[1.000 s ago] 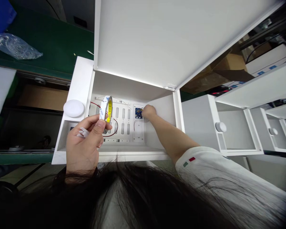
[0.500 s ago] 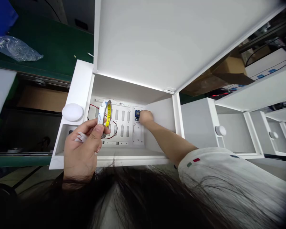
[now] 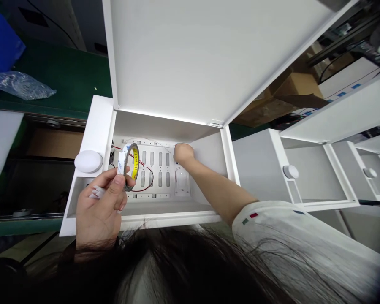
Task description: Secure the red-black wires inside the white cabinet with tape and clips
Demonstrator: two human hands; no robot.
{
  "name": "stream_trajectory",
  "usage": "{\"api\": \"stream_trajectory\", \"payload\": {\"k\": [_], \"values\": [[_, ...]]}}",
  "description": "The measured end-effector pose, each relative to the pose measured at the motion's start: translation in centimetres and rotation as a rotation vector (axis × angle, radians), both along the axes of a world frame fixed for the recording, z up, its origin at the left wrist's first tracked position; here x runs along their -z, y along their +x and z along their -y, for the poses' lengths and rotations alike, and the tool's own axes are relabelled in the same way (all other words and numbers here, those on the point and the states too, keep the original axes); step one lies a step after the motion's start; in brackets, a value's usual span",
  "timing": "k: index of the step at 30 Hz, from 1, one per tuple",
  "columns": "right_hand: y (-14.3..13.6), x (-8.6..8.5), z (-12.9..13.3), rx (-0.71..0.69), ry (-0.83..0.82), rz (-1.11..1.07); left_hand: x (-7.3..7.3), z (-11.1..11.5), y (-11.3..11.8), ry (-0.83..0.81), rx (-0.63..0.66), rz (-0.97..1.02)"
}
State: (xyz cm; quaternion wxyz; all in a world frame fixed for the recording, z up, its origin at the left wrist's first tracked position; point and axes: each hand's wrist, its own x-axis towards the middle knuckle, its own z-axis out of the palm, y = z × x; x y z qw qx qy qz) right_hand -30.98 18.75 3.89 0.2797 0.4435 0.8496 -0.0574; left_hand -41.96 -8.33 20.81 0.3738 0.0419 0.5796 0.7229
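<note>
A roll of tape (image 3: 134, 162) with a yellow inner label is pinched between the thumb and fingers of my left hand (image 3: 103, 202), held over the white cabinet (image 3: 205, 147). Small white pieces (image 3: 97, 192) sit between that hand's other fingers. Deep in the same cabinet, my right hand (image 3: 183, 154) is curled at the top of a narrow white plate (image 3: 183, 183) fixed to the slotted back panel (image 3: 156, 158). Its fingers are turned away from me, so what they grip is hidden. A red wire (image 3: 151, 177) loops across the panel.
The cabinet's lid (image 3: 190, 59) stands raised behind it. A white round knob (image 3: 88, 161) tops its left side. More white cabinets (image 3: 259, 156) line the right. Clear plastic wrap (image 3: 22, 85) lies on the green surface (image 3: 72, 76), and a cardboard box (image 3: 297, 90) stands behind.
My right hand has shifted left and now covers the blue circuit board that showed beside it. The left hand keeps the tape roll. The view has moved slightly.
</note>
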Motion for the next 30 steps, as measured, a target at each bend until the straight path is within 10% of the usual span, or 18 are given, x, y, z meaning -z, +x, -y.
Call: {"api": "stream_trajectory", "payload": {"k": [18, 30], "values": [[-0.6, 1.5, -1.7, -0.466, 0.095, -0.149, 0.0, -0.1, 0.1, -0.021, -0.014, 0.039], [-3.0, -2.5, -1.0, -0.219, 0.064, -0.044, 0.1, -0.2, 0.1, -0.02, -0.002, 0.028]]}}
